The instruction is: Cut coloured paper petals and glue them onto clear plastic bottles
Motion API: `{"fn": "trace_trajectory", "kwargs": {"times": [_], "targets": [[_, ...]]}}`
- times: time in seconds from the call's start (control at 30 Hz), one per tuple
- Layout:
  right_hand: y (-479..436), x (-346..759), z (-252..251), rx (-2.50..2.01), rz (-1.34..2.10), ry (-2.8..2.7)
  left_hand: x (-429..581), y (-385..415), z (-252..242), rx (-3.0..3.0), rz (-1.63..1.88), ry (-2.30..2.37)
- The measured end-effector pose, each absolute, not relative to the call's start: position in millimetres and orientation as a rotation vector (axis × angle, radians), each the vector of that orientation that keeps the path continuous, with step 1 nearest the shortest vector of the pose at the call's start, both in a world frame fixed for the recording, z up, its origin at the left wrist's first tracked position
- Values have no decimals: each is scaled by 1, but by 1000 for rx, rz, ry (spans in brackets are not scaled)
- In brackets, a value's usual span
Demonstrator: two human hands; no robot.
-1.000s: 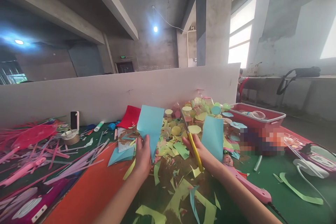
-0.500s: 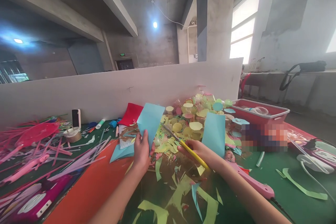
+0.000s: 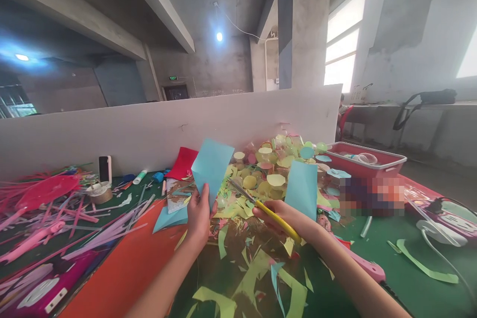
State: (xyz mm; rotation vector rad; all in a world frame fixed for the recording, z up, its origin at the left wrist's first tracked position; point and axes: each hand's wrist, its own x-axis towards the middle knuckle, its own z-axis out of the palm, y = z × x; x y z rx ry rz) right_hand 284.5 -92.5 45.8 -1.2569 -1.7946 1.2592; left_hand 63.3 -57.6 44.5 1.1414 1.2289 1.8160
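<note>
My left hand [image 3: 199, 212] is closed on a sheet of light blue paper [image 3: 212, 166], thumb on the near face, and holds it up over the table. In my right hand [image 3: 286, 216] is a pair of scissors with yellow handles [image 3: 276, 217]. Their metal blades point up and left, with the tips close to the paper's right edge; I cannot tell whether they touch it. A second light blue sheet [image 3: 301, 189] stands just behind my right hand. Beyond both hands lies a heap of yellow-green paper rounds [image 3: 276, 180] and clear cups.
Green paper offcuts [image 3: 257, 268] litter the near table. To the left are orange board [image 3: 122, 253], pink strips and a phone [image 3: 105, 169]. At right sit a red bin [image 3: 367, 159], a pink-handled tool [image 3: 367, 266] and a white cable. A low white partition [image 3: 149, 124] stands behind.
The view has shifted slightly. The blue paper in my left hand is tilted a little differently, and the scissors in my right hand appear slightly more spread. Both holds are unchanged.
</note>
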Motion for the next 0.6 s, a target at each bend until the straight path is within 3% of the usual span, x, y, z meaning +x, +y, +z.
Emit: {"fn": "trace_trajectory", "kwargs": {"times": [0.6], "targets": [[-96, 283, 51, -1237, 1271, -1781, 65, -58, 39, 1232, 1733, 1212]]}}
